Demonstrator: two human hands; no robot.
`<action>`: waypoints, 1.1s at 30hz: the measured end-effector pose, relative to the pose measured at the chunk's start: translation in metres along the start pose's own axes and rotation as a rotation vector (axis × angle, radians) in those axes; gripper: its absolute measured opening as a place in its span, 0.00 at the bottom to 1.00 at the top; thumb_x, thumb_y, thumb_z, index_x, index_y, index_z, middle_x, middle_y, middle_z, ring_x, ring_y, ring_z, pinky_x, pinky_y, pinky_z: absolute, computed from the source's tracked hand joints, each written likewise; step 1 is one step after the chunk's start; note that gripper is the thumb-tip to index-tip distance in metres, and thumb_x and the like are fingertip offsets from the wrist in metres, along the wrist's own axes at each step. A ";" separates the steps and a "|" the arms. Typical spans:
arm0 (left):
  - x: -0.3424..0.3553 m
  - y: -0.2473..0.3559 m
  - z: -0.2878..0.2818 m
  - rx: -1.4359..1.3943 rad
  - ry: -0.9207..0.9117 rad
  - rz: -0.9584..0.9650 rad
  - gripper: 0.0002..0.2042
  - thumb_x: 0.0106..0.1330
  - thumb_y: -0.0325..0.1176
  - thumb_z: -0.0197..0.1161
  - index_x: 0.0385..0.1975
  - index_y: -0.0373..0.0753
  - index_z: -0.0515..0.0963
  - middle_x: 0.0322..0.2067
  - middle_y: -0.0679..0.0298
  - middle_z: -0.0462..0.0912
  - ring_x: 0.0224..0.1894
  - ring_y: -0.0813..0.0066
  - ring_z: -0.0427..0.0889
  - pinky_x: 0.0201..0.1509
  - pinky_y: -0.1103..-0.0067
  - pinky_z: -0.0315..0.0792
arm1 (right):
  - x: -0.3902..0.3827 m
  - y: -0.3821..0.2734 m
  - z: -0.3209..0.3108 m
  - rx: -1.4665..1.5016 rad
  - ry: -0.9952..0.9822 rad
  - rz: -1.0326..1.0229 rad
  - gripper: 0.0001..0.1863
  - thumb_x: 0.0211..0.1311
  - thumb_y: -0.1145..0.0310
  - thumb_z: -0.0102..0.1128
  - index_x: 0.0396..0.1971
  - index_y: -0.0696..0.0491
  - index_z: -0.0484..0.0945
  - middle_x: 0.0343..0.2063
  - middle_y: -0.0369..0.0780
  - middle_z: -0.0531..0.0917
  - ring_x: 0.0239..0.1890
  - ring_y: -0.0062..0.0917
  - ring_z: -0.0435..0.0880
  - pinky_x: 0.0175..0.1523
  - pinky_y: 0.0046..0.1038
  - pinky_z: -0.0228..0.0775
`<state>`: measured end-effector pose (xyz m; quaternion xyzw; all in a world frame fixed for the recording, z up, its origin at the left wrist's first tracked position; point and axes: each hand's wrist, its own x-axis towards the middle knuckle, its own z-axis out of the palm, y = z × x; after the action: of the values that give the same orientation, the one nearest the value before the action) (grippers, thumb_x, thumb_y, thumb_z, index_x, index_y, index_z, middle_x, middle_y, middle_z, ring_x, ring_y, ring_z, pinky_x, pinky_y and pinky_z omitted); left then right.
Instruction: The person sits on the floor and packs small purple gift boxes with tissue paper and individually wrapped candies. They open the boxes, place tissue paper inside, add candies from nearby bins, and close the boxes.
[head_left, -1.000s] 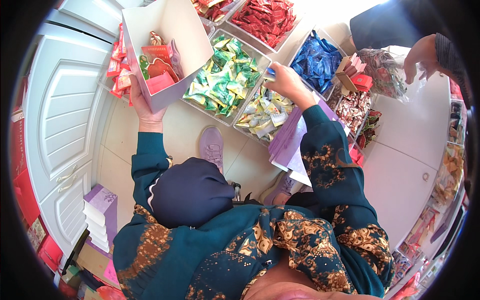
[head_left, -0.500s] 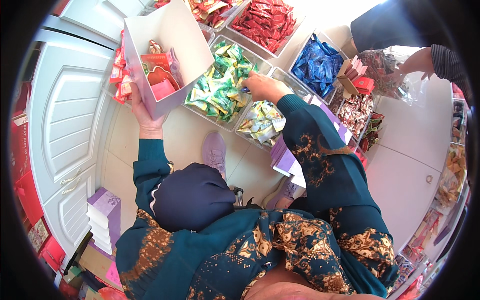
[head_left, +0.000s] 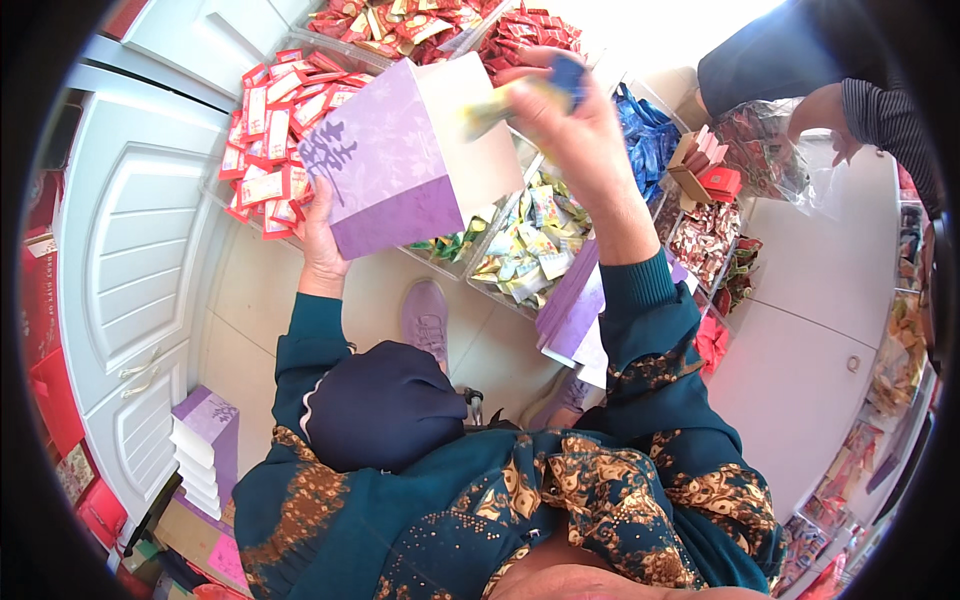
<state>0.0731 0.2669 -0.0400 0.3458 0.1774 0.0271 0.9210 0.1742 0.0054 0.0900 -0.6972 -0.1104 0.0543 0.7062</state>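
Observation:
My left hand [head_left: 322,240] grips the lower left side of a purple gift box [head_left: 385,150] with a dark printed design. The box is tilted, its pale open end turned to the right. At that opening, my right hand [head_left: 590,140] is closed around small wrapped candies, one blue [head_left: 568,82] and one yellow-green [head_left: 487,112], blurred by motion. The box's contents are hidden. Beneath the box, a clear bin of green packets [head_left: 450,245] is mostly covered. A bin of pale yellow packets [head_left: 530,240] stands beside it, and blue packets [head_left: 648,125] lie farther right.
Red-and-white packets [head_left: 270,120] fill a bin at the left, with red packets [head_left: 535,35] behind. Flat purple boxes [head_left: 575,305] lean near my right forearm; more purple boxes [head_left: 207,415] are stacked lower left. At the right, another person's hand [head_left: 822,120] is at a clear bag [head_left: 765,150].
My right hand has risen from the green packet bin to the box's opening with candies. My left hand has moved right and turned the box, so its printed side shows and its contents are hidden.

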 end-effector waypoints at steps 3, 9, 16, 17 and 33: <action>0.002 -0.005 0.000 0.012 0.034 0.038 0.24 0.65 0.43 0.60 0.57 0.37 0.66 0.50 0.61 0.76 0.51 0.66 0.77 0.55 0.67 0.73 | 0.012 0.009 -0.004 0.050 -0.107 -0.052 0.25 0.63 0.61 0.60 0.57 0.56 0.69 0.49 0.38 0.79 0.49 0.20 0.76 0.57 0.22 0.66; 0.009 0.004 -0.018 -0.133 -0.022 -0.019 0.23 0.68 0.48 0.54 0.56 0.38 0.67 0.50 0.63 0.77 0.50 0.70 0.78 0.55 0.72 0.73 | 0.075 0.129 -0.059 -0.897 0.170 0.310 0.16 0.56 0.57 0.59 0.38 0.50 0.83 0.31 0.46 0.84 0.40 0.38 0.83 0.48 0.34 0.72; 0.005 0.010 -0.020 0.224 0.011 0.195 0.22 0.70 0.45 0.51 0.59 0.41 0.64 0.52 0.65 0.75 0.54 0.72 0.74 0.61 0.74 0.67 | 0.084 0.204 -0.076 -1.508 -0.146 0.280 0.14 0.52 0.63 0.59 0.39 0.47 0.82 0.34 0.44 0.84 0.45 0.36 0.80 0.59 0.39 0.55; 0.006 0.012 -0.018 0.221 -0.001 0.184 0.22 0.70 0.46 0.51 0.59 0.41 0.64 0.52 0.65 0.75 0.54 0.71 0.74 0.60 0.74 0.68 | 0.085 0.203 -0.076 -1.495 -0.130 0.275 0.13 0.51 0.63 0.59 0.38 0.47 0.82 0.33 0.44 0.84 0.45 0.36 0.80 0.59 0.39 0.54; 0.029 -0.020 0.059 -0.248 -0.164 -0.373 0.28 0.69 0.50 0.52 0.62 0.37 0.61 0.56 0.55 0.72 0.56 0.60 0.74 0.60 0.65 0.69 | -0.013 -0.023 -0.066 -0.089 0.207 -0.077 0.20 0.67 0.65 0.52 0.55 0.60 0.70 0.44 0.41 0.82 0.48 0.21 0.78 0.56 0.24 0.66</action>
<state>0.1191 0.2196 -0.0206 0.1923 0.1583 -0.1500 0.9568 0.1750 -0.0624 0.1121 -0.7251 -0.0659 -0.0500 0.6837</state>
